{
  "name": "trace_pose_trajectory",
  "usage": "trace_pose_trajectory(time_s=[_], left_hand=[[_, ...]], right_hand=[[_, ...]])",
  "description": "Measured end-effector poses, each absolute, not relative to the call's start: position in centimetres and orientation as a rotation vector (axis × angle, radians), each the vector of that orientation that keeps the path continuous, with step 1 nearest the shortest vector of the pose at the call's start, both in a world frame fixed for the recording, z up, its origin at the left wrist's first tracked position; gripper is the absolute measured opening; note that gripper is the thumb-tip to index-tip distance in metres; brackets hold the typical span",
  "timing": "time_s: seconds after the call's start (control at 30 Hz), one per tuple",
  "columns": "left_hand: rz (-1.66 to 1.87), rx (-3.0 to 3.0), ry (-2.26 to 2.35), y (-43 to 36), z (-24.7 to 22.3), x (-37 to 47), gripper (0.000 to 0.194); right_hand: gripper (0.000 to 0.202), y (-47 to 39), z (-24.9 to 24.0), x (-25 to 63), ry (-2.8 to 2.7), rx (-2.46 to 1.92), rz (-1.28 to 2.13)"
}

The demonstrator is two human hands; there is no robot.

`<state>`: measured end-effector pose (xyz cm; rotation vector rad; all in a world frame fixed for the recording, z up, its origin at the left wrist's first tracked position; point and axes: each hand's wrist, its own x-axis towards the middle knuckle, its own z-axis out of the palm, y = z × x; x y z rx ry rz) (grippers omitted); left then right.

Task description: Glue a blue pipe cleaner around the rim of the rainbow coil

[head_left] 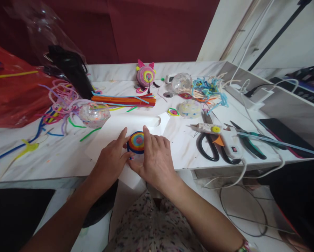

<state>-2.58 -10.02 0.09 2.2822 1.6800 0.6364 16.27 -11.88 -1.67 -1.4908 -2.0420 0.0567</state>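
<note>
A round coil (138,140) of rainbow-coloured rings with a dark blue outer edge lies on white paper (104,133) near the table's front. My left hand (113,155) grips its left edge, with the thumb and a finger at the blue rim. From the other side, my right hand (157,152) has its fingers laid along the coil's right edge, covering part of it. The right thumb points toward the left one, near a small blue end below the coil.
On the right lie a white glue gun (229,140), black-handled scissors (208,147) and pliers (253,145). Behind stand a pink figure (145,75) and orange pipe cleaners (122,100). Clear half-spheres (94,114) and a red bag (12,91) are at the left.
</note>
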Motion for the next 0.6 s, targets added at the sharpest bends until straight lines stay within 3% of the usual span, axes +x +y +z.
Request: trace_pose_trajectory(time_s=[0.6], left_hand=[[0.659,2.252,1.558,-9.74,-0.1,-3.26,0.076]], right_hand=[[0.089,-11.94,-1.01,16.56,-2.034,-1.502,0.118]])
